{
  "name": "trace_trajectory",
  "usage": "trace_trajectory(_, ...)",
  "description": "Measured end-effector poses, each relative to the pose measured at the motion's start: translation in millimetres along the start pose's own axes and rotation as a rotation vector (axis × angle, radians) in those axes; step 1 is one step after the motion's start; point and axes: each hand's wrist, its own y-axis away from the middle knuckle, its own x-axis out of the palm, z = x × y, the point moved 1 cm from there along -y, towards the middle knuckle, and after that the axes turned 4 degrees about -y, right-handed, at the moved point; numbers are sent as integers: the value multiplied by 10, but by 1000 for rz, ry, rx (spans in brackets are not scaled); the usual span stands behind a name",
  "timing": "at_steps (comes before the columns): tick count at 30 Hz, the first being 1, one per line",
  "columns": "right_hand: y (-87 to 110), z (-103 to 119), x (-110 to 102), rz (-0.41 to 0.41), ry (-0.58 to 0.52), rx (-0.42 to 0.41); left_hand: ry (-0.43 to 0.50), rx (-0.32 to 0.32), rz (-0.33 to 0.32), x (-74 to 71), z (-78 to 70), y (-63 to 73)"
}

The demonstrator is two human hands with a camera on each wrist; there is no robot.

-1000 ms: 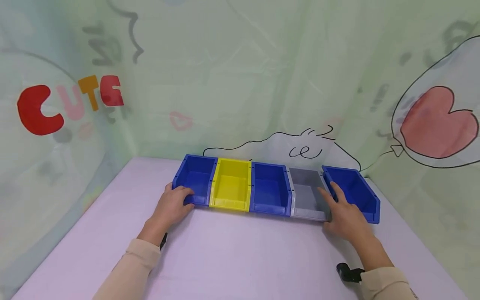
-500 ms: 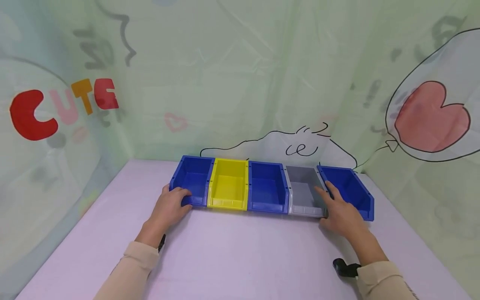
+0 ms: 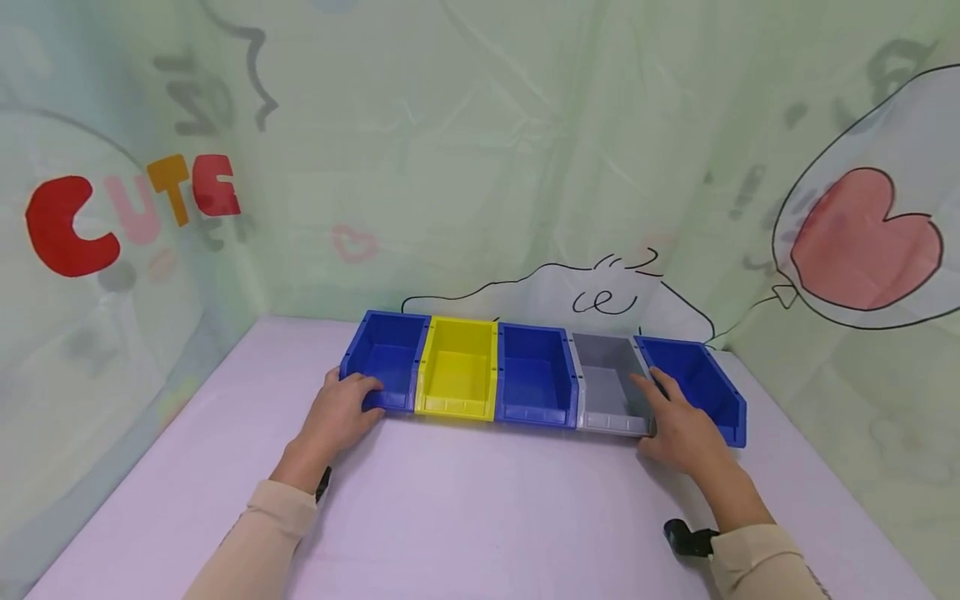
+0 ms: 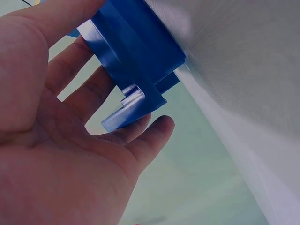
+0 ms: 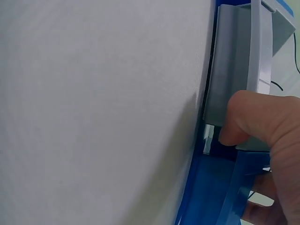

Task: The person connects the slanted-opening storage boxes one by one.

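Observation:
Five plastic storage bins would be several in one row on the table: a blue bin [image 3: 393,400] at the left end, a yellow bin [image 3: 459,407], another blue bin [image 3: 536,413], a grey bin [image 3: 611,423], and a blue bin [image 3: 686,358] angled outward at the right end. My left hand [image 3: 339,418] grips the left blue bin's front left corner, thumb at its front, other fingers along its outer side. My right hand [image 3: 686,435] holds the grey bin's right front corner, thumb [image 5: 243,117] against its front. Its other fingers reach over toward the right blue bin.
A white cloth-covered table [image 3: 480,508] lies under the bins. Close behind the row rises a pale green printed curtain [image 3: 450,192], which also encloses both sides. A black wrist mount [image 3: 688,539] sticks out beside the right sleeve.
The whole view has shifted slightly. Both hands keep their places on the bins, and the right part of the row appears a little farther left.

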Motion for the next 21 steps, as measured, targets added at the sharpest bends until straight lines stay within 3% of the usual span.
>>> trace_trajectory(11,44,55,19,-3,-28,16,-14,10,-12,-17,15,14)
trace_trajectory(21,90,-78,132,-66,-86,11,-18,4,3,-6,-10,18)
